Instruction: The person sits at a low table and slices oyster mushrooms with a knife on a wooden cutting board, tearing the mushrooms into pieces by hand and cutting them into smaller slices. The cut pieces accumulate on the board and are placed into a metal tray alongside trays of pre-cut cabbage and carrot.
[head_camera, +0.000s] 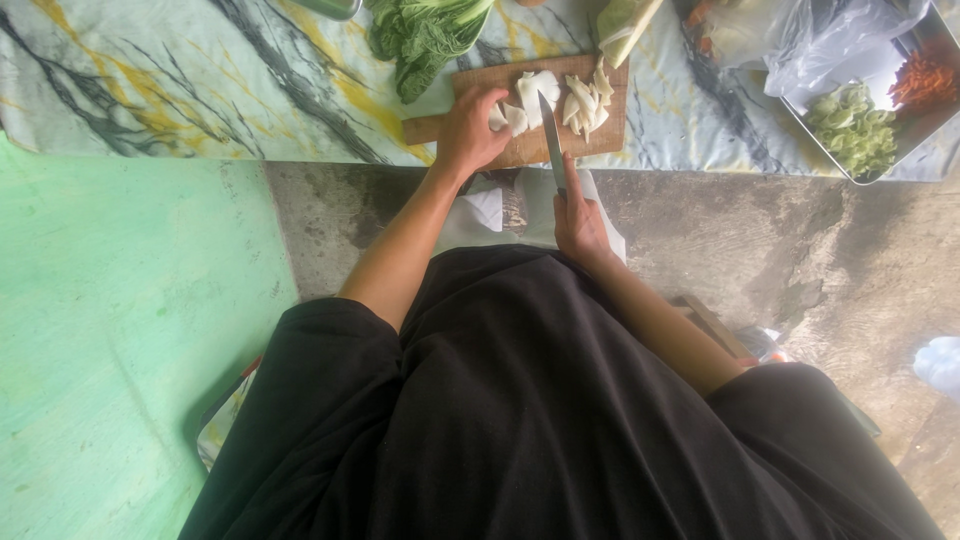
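Head view: left hand (470, 125) presses pale white vegetable pieces (535, 92) on brown wooden cutting board (520, 148); right hand (578, 222) clamped on steel-bladed knife (552, 140). Far right, rectangular metal tray (845, 165) holds chopped green leaves (855, 125) and orange shreds (922, 80).

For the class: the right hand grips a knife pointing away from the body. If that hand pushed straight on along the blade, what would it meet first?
Probably the wooden cutting board edge, then the white vegetable pieces beside the knife; the right hand sits just short of it, though height is unclear.
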